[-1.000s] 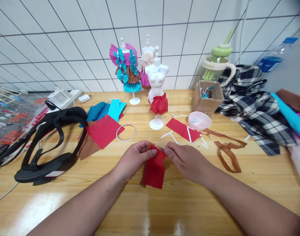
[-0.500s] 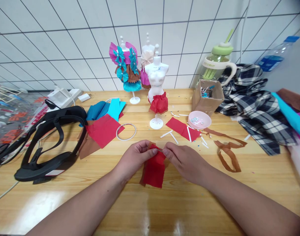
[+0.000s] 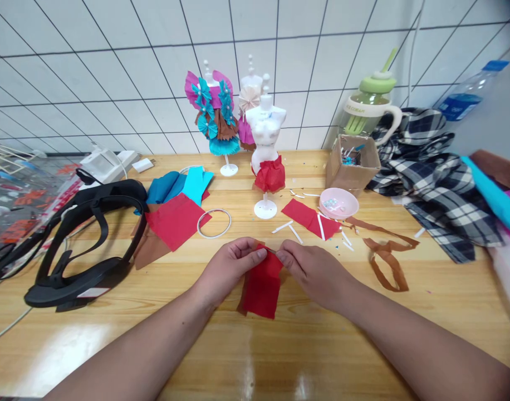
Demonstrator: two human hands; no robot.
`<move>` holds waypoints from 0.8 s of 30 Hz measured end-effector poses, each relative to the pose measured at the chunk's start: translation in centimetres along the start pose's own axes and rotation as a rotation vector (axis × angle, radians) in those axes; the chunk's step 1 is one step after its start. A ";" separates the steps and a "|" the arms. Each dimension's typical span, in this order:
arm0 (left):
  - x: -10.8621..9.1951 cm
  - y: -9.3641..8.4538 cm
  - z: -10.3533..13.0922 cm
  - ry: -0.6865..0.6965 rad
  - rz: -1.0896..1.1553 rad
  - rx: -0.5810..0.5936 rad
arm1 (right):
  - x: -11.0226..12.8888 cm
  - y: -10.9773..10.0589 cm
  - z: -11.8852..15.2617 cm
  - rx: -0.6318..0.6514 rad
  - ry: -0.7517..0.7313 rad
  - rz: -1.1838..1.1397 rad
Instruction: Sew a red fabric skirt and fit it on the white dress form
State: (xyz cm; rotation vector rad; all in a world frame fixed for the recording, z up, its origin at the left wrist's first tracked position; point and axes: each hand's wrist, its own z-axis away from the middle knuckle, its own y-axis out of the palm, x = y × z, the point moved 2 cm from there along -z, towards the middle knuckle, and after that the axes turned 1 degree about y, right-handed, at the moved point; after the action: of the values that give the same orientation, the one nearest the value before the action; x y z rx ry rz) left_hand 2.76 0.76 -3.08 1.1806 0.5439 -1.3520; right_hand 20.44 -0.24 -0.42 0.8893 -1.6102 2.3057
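Note:
My left hand (image 3: pixel 238 257) pinches the top left of a red crepe paper piece (image 3: pixel 262 289), which hangs down in front of me with a brown layer (image 3: pixel 243 298) showing behind its left edge. At the top right corner my right hand (image 3: pixel 303 264) is closed, thumb against fingers, on the folded upper edge of the same paper. A narrow brown fold shows between the two thumbs. Just beyond my hands stands a small white mannequin (image 3: pixel 266 131) wearing a red ruffled paper skirt (image 3: pixel 269 175).
Red paper with white strips (image 3: pixel 309 216), a pink dish (image 3: pixel 339 203) and a cardboard box (image 3: pixel 352 167) lie right of the mannequin. Brown strips (image 3: pixel 388 264) curl further right. Leftward are a silver ring (image 3: pixel 214 224), coloured sheets (image 3: pixel 175 223) and a black headset strap (image 3: pixel 88 245). Dressed mannequins (image 3: pixel 217 120) stand behind.

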 end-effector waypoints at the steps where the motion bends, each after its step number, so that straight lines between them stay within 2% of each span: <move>1: 0.0 0.0 0.0 0.003 0.003 -0.005 | 0.0 0.0 0.0 -0.003 0.002 0.006; 12: -0.2 0.2 0.1 0.007 -0.019 -0.024 | -0.2 -0.1 0.0 -0.003 0.010 0.034; 24: -0.1 -0.1 0.0 -0.009 -0.045 0.009 | -0.8 -0.6 0.3 0.037 -0.001 -0.011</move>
State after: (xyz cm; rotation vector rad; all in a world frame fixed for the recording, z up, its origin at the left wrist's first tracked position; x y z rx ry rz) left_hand 2.63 0.80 -3.01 1.1753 0.5617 -1.3989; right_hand 21.46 -0.13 -0.32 0.9051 -1.5642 2.3356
